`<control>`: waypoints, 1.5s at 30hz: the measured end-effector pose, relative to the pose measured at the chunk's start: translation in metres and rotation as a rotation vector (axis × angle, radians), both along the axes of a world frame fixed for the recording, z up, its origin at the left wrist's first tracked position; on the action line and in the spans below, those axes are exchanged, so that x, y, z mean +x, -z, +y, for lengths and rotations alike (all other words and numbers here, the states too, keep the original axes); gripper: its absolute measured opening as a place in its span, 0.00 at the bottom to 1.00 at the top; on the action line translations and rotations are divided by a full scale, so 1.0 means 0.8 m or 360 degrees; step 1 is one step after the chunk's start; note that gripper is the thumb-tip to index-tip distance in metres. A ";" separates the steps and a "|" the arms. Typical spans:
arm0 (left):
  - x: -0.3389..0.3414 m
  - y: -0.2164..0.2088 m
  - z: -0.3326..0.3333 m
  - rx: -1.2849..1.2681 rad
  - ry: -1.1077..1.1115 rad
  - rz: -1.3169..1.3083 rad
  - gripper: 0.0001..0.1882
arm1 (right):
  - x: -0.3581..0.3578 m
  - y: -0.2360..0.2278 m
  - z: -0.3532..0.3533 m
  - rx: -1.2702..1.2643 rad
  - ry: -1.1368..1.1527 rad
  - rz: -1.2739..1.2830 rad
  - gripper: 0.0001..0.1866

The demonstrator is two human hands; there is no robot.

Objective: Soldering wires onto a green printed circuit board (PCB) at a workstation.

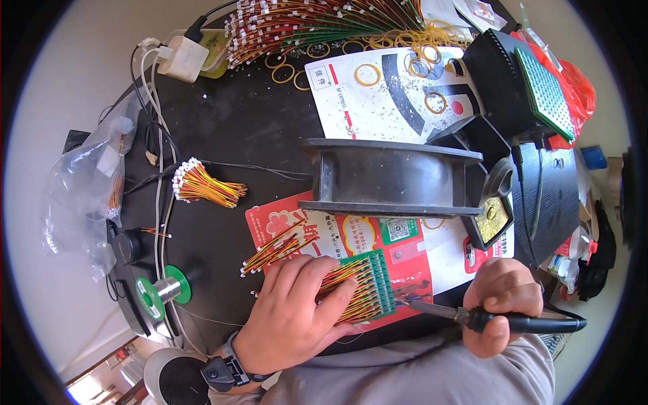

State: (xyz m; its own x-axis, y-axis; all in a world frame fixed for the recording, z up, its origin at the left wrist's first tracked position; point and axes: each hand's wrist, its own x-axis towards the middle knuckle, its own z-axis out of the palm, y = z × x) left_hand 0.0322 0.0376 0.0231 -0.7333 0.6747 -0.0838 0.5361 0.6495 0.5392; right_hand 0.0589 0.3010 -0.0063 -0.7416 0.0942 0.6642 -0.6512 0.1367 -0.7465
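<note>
My left hand [293, 314], with a black watch on its wrist, lies over red, yellow and black wires [358, 290] and holds them down. These wires run in a row to a green circuit board panel [383, 280] on a red printed sheet [405, 260]. In my right hand [503, 300] is a soldering iron [550, 324], gripped by its black handle. Its metal tip points left, close to the board's right edge; whether it touches is too small to tell. Loose wires [273, 253] with white connectors lie just beyond my left fingers.
Beyond the board stands a black flanged plastic frame [391, 177]. A yellow sponge [493, 221] sits in a black holder at right. Solder wire spool [165, 291], tied wire bundle [208, 183] and cables [160, 229] lie left. Rubber bands [368, 74] and many wires [324, 30] fill the back.
</note>
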 end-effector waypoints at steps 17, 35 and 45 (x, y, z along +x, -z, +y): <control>-0.002 0.002 -0.002 0.0008 0.0025 -0.0035 0.35 | 0.014 0.008 0.009 -0.0012 0.0086 -0.0105 0.13; -0.014 -0.024 -0.070 -0.0199 -0.0814 0.0086 0.14 | 0.013 0.009 0.000 -0.0060 0.0190 -0.0008 0.16; -0.016 -0.010 -0.075 -0.0247 -0.0814 -0.0008 0.13 | 0.027 0.014 -0.001 -0.0087 0.0157 -0.0117 0.15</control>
